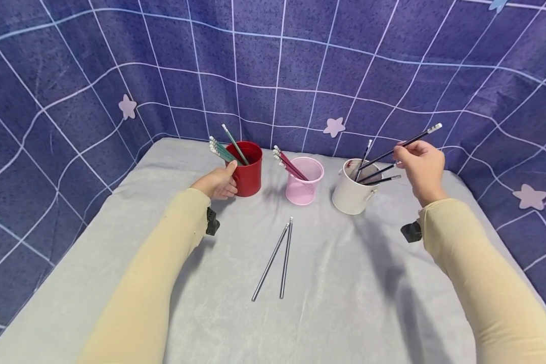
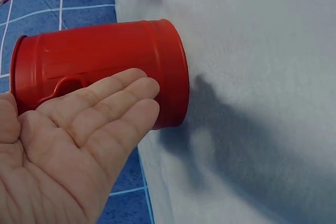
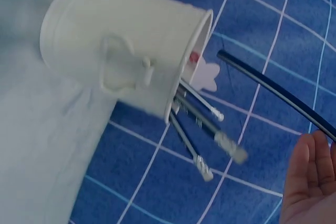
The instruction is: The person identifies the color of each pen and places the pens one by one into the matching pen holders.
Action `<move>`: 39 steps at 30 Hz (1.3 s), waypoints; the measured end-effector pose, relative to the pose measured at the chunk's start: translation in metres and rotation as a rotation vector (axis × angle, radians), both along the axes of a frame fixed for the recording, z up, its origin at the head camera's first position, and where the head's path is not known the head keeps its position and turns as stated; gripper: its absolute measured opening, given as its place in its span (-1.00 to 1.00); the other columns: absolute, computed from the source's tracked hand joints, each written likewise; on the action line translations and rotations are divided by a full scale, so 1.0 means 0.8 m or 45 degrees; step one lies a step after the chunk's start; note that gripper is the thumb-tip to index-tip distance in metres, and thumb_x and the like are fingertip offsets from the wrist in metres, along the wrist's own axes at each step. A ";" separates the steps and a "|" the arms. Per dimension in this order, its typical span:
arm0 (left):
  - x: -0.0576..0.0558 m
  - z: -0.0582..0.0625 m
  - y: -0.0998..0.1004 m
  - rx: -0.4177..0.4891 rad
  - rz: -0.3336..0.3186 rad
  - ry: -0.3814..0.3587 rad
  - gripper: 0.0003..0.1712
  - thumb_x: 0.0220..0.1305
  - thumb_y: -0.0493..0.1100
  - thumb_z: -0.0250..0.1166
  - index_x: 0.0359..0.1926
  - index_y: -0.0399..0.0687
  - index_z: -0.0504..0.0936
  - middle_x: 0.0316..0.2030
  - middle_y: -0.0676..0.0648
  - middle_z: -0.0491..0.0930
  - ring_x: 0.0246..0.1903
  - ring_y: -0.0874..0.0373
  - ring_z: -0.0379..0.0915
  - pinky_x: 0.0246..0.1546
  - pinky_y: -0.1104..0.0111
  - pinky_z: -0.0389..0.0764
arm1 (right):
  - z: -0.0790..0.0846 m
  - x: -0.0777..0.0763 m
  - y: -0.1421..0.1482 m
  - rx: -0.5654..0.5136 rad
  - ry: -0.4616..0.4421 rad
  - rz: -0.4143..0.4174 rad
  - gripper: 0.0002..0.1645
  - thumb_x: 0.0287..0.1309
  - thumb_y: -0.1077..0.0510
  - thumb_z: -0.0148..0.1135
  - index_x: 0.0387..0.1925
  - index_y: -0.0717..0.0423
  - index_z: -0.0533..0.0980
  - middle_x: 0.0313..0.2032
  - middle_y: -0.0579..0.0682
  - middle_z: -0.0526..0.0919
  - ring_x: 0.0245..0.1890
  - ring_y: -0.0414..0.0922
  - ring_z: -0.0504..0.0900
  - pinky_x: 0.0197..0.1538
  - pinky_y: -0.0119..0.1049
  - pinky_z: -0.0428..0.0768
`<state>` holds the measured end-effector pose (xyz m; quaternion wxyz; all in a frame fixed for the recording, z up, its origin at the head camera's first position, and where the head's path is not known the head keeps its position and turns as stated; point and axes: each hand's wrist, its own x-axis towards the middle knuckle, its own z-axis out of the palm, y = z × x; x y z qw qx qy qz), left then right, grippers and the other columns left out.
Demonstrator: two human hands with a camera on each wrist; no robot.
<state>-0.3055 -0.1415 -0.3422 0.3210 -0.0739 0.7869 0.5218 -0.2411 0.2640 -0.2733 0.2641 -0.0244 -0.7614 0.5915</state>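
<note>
My right hand (image 1: 422, 167) pinches a dark pencil (image 1: 418, 137), slanted with its white eraser end up. In the right wrist view, the lower end of that pencil stands just off the mouth of a white metal cup (image 3: 121, 40). Several dark pencils (image 3: 202, 116) lean inside that cup, eraser ends out. At the left, my left hand (image 1: 220, 182) rests against a red metal cup (image 1: 247, 182) that holds several green pencils (image 1: 235, 145). Its fingers (image 2: 118, 106) lie nearly straight along the cup's side by the handle, and the thumb reaches the rim.
Between the two cups stands a pink mesh cup (image 1: 302, 192) with several dark red pencils (image 1: 291, 164). Two grey pencils (image 1: 270, 263) lie in a narrow V on the pale tablecloth (image 1: 346, 303). A blue grid-patterned curtain (image 1: 264, 65) hangs behind.
</note>
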 end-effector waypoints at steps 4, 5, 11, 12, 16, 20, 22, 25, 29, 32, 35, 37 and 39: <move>0.002 0.002 0.000 -0.004 0.015 -0.004 -0.03 0.45 0.28 -0.56 0.35 -0.62 -0.03 0.31 -0.46 0.17 0.32 -0.25 0.11 0.34 0.06 0.10 | 0.008 0.000 0.009 0.052 -0.016 -0.040 -0.64 0.08 0.33 0.16 -0.68 -0.16 0.51 -0.67 -0.40 0.58 -0.63 -0.45 0.55 -0.49 -0.62 0.50; 0.002 0.003 0.001 -0.006 0.015 -0.005 -0.03 0.45 0.28 -0.56 0.35 -0.61 -0.03 0.31 -0.46 0.17 0.33 -0.25 0.11 0.34 0.06 0.10 | 0.009 0.001 0.012 0.061 -0.023 -0.047 -0.63 0.07 0.33 0.15 -0.68 -0.18 0.52 -0.66 -0.41 0.58 -0.63 -0.46 0.55 -0.49 -0.63 0.50; 0.002 0.003 0.001 -0.008 0.016 -0.013 -0.03 0.45 0.27 -0.56 0.35 -0.61 -0.03 0.31 -0.46 0.18 0.33 -0.25 0.11 0.34 0.07 0.10 | 0.015 0.001 0.022 0.085 -0.064 -0.085 -0.65 0.07 0.32 0.13 -0.64 -0.20 0.52 -0.65 -0.44 0.57 -0.61 -0.47 0.57 -0.48 -0.64 0.49; 0.002 0.003 0.001 -0.008 0.016 -0.014 -0.04 0.45 0.27 -0.56 0.35 -0.61 -0.02 0.31 -0.45 0.18 0.33 -0.25 0.11 0.34 0.07 0.10 | 0.015 0.001 0.024 0.086 -0.068 -0.096 -0.66 0.07 0.31 0.14 -0.64 -0.20 0.52 -0.66 -0.44 0.57 -0.61 -0.47 0.57 -0.48 -0.64 0.49; 0.001 0.002 0.000 -0.006 0.014 -0.011 -0.04 0.45 0.27 -0.55 0.35 -0.61 -0.02 0.31 -0.45 0.18 0.33 -0.25 0.11 0.34 0.07 0.10 | 0.013 0.000 0.031 0.089 -0.088 -0.141 -0.67 0.06 0.31 0.13 -0.64 -0.19 0.50 -0.69 -0.45 0.55 -0.64 -0.49 0.55 -0.50 -0.66 0.48; 0.000 0.001 0.000 -0.001 0.010 -0.007 -0.04 0.45 0.27 -0.55 0.35 -0.61 -0.02 0.31 -0.46 0.18 0.33 -0.26 0.10 0.34 0.06 0.10 | 0.009 0.001 0.036 0.060 -0.118 -0.159 -0.66 0.06 0.31 0.12 -0.67 -0.18 0.49 -0.70 -0.44 0.54 -0.66 -0.50 0.53 -0.50 -0.66 0.47; 0.001 0.001 0.000 0.000 0.011 -0.006 -0.04 0.45 0.27 -0.55 0.35 -0.61 -0.02 0.31 -0.46 0.18 0.33 -0.26 0.11 0.34 0.06 0.10 | 0.008 0.001 0.039 0.053 -0.133 -0.167 -0.66 0.06 0.31 0.12 -0.67 -0.17 0.48 -0.70 -0.45 0.54 -0.67 -0.50 0.53 -0.50 -0.66 0.48; 0.001 0.000 0.000 0.000 0.011 -0.005 -0.04 0.45 0.27 -0.54 0.35 -0.61 -0.02 0.31 -0.46 0.18 0.33 -0.25 0.11 0.34 0.06 0.10 | 0.008 0.002 0.042 0.079 -0.152 -0.196 -0.67 0.04 0.30 0.11 -0.66 -0.18 0.48 -0.70 -0.47 0.53 -0.67 -0.51 0.51 -0.51 -0.67 0.47; 0.001 0.000 -0.001 0.001 0.010 0.000 -0.03 0.45 0.28 -0.54 0.35 -0.61 -0.01 0.31 -0.46 0.18 0.32 -0.26 0.11 0.34 0.06 0.10 | 0.007 0.002 0.045 0.158 -0.172 -0.219 -0.74 0.04 0.27 0.10 -0.61 -0.16 0.48 -0.71 -0.53 0.50 -0.68 -0.53 0.49 -0.51 -0.67 0.46; 0.002 0.001 -0.001 0.001 0.005 0.004 -0.03 0.45 0.28 -0.55 0.35 -0.62 -0.02 0.31 -0.46 0.18 0.32 -0.26 0.11 0.34 0.06 0.10 | 0.003 0.002 0.045 0.197 -0.191 -0.185 -0.82 0.06 0.27 0.09 -0.55 -0.06 0.48 -0.71 -0.53 0.49 -0.67 -0.53 0.49 -0.50 -0.67 0.46; 0.003 0.002 -0.001 0.001 0.002 0.008 -0.02 0.44 0.28 -0.55 0.34 -0.62 -0.02 0.30 -0.47 0.18 0.32 -0.27 0.12 0.34 0.05 0.10 | -0.005 0.002 0.044 0.214 -0.215 -0.126 -0.91 0.08 0.29 0.07 -0.45 0.08 0.49 -0.72 -0.52 0.49 -0.66 -0.52 0.49 -0.50 -0.66 0.47; 0.003 0.002 -0.001 -0.001 0.000 0.012 -0.02 0.44 0.28 -0.56 0.34 -0.62 -0.02 0.30 -0.47 0.19 0.32 -0.27 0.13 0.33 0.05 0.11 | -0.011 0.002 0.043 0.234 -0.244 -0.072 -0.92 0.09 0.30 0.06 -0.37 0.20 0.49 -0.72 -0.52 0.48 -0.66 -0.52 0.50 -0.49 -0.66 0.48; 0.003 0.002 -0.001 -0.004 -0.002 0.014 -0.02 0.44 0.28 -0.57 0.34 -0.63 -0.02 0.30 -0.47 0.19 0.31 -0.27 0.13 0.33 0.06 0.12 | -0.017 0.002 0.042 0.246 -0.276 -0.036 -0.85 0.10 0.30 0.05 -0.30 0.30 0.49 -0.72 -0.52 0.48 -0.66 -0.52 0.51 -0.48 -0.66 0.49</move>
